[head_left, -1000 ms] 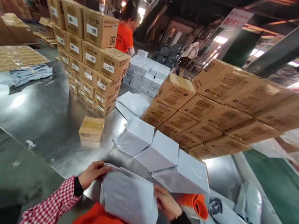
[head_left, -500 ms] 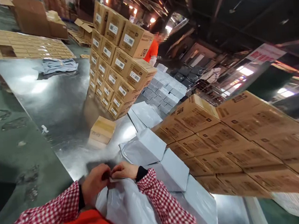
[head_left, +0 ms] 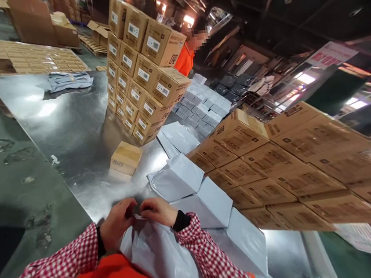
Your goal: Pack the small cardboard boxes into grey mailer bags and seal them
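Observation:
A grey plastic mailer bag (head_left: 165, 260) with something bulky inside rests against my body at the bottom of the view. My left hand (head_left: 116, 223) and my right hand (head_left: 158, 210) meet at its top edge, and both pinch the flap there. Just beyond my hands lie three packed grey mailers: one (head_left: 176, 179), a second (head_left: 208, 203) and a third (head_left: 246, 243), in a row on the shiny metal table (head_left: 71, 124). A single small cardboard box (head_left: 124, 158) stands on the table to the left of them.
A tall stack of labelled cartons (head_left: 141, 68) stands mid-table, with grey parcels (head_left: 202, 106) behind it. Low rows of cartons (head_left: 284, 164) fill the right side. A person in an orange top (head_left: 185, 57) works at the far end. Folded grey bags (head_left: 66, 80) lie far left.
My right hand has come up from the bag's lower side to its top edge and joined my left hand there. The view has swung slightly left.

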Motion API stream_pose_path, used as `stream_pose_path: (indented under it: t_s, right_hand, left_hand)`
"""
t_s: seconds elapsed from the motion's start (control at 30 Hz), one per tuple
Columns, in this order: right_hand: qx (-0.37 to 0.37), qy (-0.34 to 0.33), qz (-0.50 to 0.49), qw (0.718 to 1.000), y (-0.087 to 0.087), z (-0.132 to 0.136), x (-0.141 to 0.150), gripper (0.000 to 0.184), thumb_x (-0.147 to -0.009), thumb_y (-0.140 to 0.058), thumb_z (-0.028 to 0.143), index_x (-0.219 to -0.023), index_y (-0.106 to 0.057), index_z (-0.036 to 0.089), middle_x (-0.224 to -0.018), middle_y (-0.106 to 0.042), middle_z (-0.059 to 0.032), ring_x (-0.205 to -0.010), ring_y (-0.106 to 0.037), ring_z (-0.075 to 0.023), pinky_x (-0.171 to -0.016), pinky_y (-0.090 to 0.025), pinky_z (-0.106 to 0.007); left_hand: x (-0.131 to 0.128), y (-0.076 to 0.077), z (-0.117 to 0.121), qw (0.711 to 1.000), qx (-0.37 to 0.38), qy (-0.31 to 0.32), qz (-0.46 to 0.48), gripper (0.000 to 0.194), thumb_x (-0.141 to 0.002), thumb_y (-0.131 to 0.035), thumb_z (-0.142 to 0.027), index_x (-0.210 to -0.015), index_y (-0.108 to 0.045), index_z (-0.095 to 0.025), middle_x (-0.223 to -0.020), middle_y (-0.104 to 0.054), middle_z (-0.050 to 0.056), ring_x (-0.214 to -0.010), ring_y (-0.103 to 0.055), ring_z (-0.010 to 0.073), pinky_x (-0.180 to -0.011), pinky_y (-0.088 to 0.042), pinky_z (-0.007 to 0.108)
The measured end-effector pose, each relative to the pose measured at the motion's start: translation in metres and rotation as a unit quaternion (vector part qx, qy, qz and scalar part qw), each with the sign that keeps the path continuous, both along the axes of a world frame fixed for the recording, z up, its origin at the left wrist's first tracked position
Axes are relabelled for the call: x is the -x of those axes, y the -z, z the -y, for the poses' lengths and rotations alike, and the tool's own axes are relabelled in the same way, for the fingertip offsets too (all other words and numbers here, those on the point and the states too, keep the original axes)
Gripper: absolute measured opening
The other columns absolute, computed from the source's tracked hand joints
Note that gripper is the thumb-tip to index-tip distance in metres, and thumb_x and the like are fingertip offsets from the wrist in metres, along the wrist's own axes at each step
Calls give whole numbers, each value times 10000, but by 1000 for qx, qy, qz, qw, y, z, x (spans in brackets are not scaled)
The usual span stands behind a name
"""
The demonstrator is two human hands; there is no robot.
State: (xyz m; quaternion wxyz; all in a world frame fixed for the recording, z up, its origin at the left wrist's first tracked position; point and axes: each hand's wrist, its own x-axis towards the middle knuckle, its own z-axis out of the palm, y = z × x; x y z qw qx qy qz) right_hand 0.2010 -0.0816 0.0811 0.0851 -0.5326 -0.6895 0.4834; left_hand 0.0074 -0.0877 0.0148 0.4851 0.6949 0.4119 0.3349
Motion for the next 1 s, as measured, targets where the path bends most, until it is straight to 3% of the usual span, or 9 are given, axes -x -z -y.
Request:
stream_pose_path:
  t_s: [0.1, 0.17, 0.27, 0.47, 0.63, 0.77, 0.83, 0.9, 1.0]
  right_hand:
    - [43, 6, -66, 997, 0, 2, 0, 186, -797, -722, 251, -971, -754, 192, -824, -706, 6, -737, -596, -147, -685, -464, -252]
    - [42, 1, -94, 995, 1, 3, 2, 172, -791, -725, 256, -944, -760, 186, -830, -714, 0, -752, -613, -152, -701, -474, -255]
    - [-5, 9, -61, 998, 4, 6, 6, 50, -781, -703, 185, -799, -748, 173, -766, -698, 2, -727, -614, -147, -698, -459, -252]
    - [-55, 25, -19, 998, 8, 8, 5, 111, -778, -628, 97, -760, -692, 185, -757, -673, 11, -726, -590, -139, -707, -436, -254]
    - [-24, 178, -77, 981, 16, 6, -11, 141, -837, -613, 276, -722, -575, 204, -664, -607, 22, -640, -567, -135, -642, -452, -268]
    - [23, 312, -191, 931, 22, 6, -19, 319, -839, -622, 524, -806, -511, 226, -773, -636, 1, -775, -672, -173, -734, -530, -315]
    - [24, 289, -195, 937, 24, 4, -19, 341, -811, -667, 534, -912, -577, 221, -844, -670, -10, -846, -683, -184, -804, -528, -332]
    - [32, 207, -166, 964, 25, -2, -17, 339, -776, -728, 485, -959, -657, 209, -876, -705, -15, -869, -664, -185, -853, -509, -336]
    - [94, 122, -160, 975, 28, -9, -13, 279, -731, -786, 427, -861, -731, 187, -837, -723, -4, -809, -632, -161, -809, -501, -306]
  left_hand:
    - [0, -5, 3, 1000, -1, -6, -6, 212, -678, -510, -211, -880, -574, -195, -712, -620, -2, -644, -566, 165, -618, -457, 287]
    - [1, -7, 4, 1000, -1, -12, -8, 222, -691, -501, -226, -901, -566, -194, -697, -611, -10, -636, -571, 167, -617, -469, 292]
    - [0, -7, 7, 1000, -8, -16, -8, 317, -684, -501, -216, -995, -559, -194, -705, -615, -19, -646, -589, 168, -634, -492, 296]
    - [-2, -2, 7, 999, -20, -24, 10, 346, -751, -549, -262, -1092, -554, -202, -695, -608, -26, -634, -600, 167, -638, -500, 290]
    - [-2, 1, 7, 998, -17, -48, 26, 323, -774, -594, -325, -1075, -559, -211, -674, -567, -53, -599, -574, 150, -600, -468, 271]
    - [-2, 1, 6, 996, 26, -52, 64, 270, -814, -592, -366, -1024, -537, -206, -658, -536, -66, -557, -541, 131, -542, -434, 248]
    - [-4, 1, 6, 995, 32, -58, 75, 268, -804, -620, -395, -979, -545, -205, -643, -516, -72, -548, -528, 129, -535, -426, 247]
    - [-6, 0, 5, 994, 26, -69, 77, 271, -774, -645, -384, -960, -565, -204, -649, -517, -68, -565, -535, 133, -563, -443, 258]
    - [-9, -2, 5, 994, 17, -83, 70, 298, -749, -641, -360, -997, -585, -205, -682, -552, -52, -602, -565, 148, -612, -478, 285]
